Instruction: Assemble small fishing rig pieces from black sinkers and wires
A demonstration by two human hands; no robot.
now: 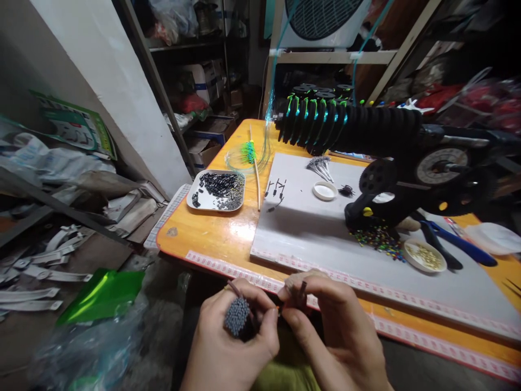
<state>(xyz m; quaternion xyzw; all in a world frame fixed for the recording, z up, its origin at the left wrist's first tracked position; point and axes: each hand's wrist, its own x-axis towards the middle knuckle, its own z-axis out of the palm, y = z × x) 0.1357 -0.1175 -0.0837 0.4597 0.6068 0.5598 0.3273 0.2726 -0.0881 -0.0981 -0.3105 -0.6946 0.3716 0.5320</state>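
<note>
My left hand (228, 342) is closed around a tight bundle of thin grey pins (237, 316), their round heads facing up. My right hand (329, 326) pinches a small dark piece (302, 289) between thumb and fingertips, right beside the bundle. Both hands hover just in front of the near edge of the orange table (211, 239). A grey work mat (317, 228) lies on the table behind them.
A white tray of small black parts (217, 191) sits at the left. On the mat are a white lid (324, 190), loose pins (321, 165), coloured beads (376, 239), a bowl of yellow beads (424, 255) and blue pliers (456, 241). A black spool machine (366, 130) stands behind.
</note>
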